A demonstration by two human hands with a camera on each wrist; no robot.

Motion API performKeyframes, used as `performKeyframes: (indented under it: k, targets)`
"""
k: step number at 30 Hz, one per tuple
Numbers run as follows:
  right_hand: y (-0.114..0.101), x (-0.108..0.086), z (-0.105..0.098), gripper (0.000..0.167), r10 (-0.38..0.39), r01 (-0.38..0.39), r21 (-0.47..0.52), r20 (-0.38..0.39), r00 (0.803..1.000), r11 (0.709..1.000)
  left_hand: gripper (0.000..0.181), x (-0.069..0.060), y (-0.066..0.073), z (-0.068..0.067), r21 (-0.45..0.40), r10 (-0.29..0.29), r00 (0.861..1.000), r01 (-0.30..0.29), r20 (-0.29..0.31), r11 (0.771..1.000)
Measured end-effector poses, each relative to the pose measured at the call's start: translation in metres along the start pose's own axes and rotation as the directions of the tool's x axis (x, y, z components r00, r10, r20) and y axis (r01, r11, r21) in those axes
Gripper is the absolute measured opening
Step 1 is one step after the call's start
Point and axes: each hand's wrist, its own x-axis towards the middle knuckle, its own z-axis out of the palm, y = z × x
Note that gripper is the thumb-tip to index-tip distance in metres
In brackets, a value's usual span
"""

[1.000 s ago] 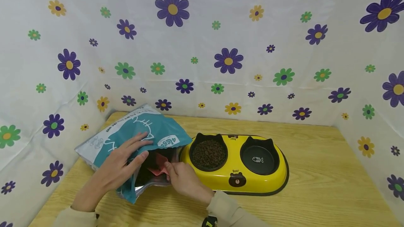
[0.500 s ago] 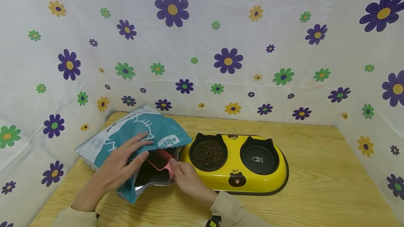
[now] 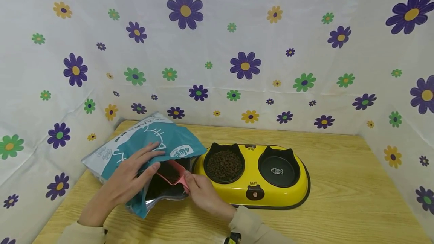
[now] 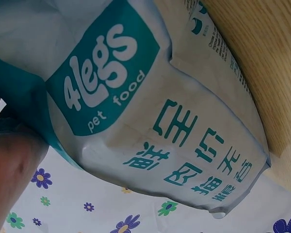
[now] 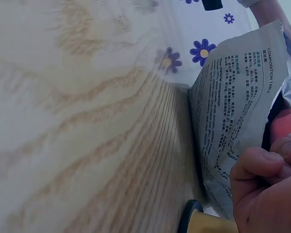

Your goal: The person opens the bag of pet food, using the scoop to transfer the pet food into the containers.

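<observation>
A teal and white pet food bag (image 3: 135, 146) lies at the left of the table with its mouth facing right. My left hand (image 3: 127, 180) rests on its upper side near the opening, fingers spread and thumb at the edge. With my right hand (image 3: 205, 195) I pinch the handle of a pink scoop (image 3: 174, 172), whose bowl is in the bag's mouth and holds some brown kibble. The right wrist view shows curled fingers beside the pink scoop (image 5: 285, 124). Printed lettering on the bag (image 4: 150, 116) fills the left wrist view.
Right of the bag stands a yellow double feeder (image 3: 251, 195). Its left black bowl (image 3: 207, 170) holds brown kibble; the right black bowl (image 3: 279, 182) shows a fish drawing on its bottom. A flowered cloth (image 3: 210, 29) surrounds the wooden table (image 3: 349, 183) at the back and sides.
My right hand has moved slightly right, and the scoop's bowl has come into clearer sight at the bag's mouth, with kibble showing in it. My left hand has stayed on the bag.
</observation>
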Motion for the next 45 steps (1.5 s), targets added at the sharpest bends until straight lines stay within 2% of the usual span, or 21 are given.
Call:
performKeyframes:
  k: [6, 11, 17, 23, 27, 32, 40, 45]
  targets:
    - [-0.002, -0.01, -0.019, 0.063, -0.002, 0.002, -0.078, -0.006, 1.0, 0.997, 0.036, 0.002, 0.001, -0.001, 0.003, 0.0, 1.0, 0.0, 0.007, 1.0]
    - [-0.002, -0.021, -0.031, 0.066, 0.013, -0.011, -0.046, 0.049, 0.999, 0.999, 0.036, 0.001, 0.001, -0.003, 0.005, -0.022, 1.0, 0.022, 0.011, 1.0]
    - [-0.004, -0.033, -0.04, 0.066, 0.023, -0.022, -0.009, 0.08, 0.997, 1.0, 0.035, 0.001, 0.002, -0.001, 0.005, -0.019, 1.0, 0.019, 0.008, 1.0]
    - [-0.006, -0.043, -0.053, 0.066, 0.07, -0.078, 0.066, 0.107, 0.992, 0.995, 0.035, 0.001, 0.003, 0.0, 0.002, -0.02, 1.0, 0.02, 0.0, 1.0]
    - [-0.006, -0.047, -0.065, 0.066, 0.098, -0.106, 0.078, 0.106, 0.99, 0.991, 0.035, 0.002, 0.003, 0.0, 0.007, -0.023, 1.0, 0.023, 0.0, 1.0]
    - [-0.001, -0.051, -0.083, 0.061, 0.12, -0.123, 0.048, 0.058, 0.991, 0.991, 0.035, 0.002, 0.003, -0.001, 0.002, -0.017, 1.0, 0.017, -0.002, 1.0]
    - [0.01, -0.053, -0.112, 0.065, 0.198, -0.195, 0.032, -0.111, 0.974, 0.98, 0.035, 0.002, 0.003, -0.001, -0.002, -0.019, 1.0, 0.019, 0.003, 1.0]
    - [0.014, -0.054, -0.125, 0.06, 0.185, -0.194, -0.031, -0.175, 0.967, 0.981, 0.035, 0.002, 0.003, 0.0, -0.001, -0.019, 1.0, 0.019, 0.0, 1.0]
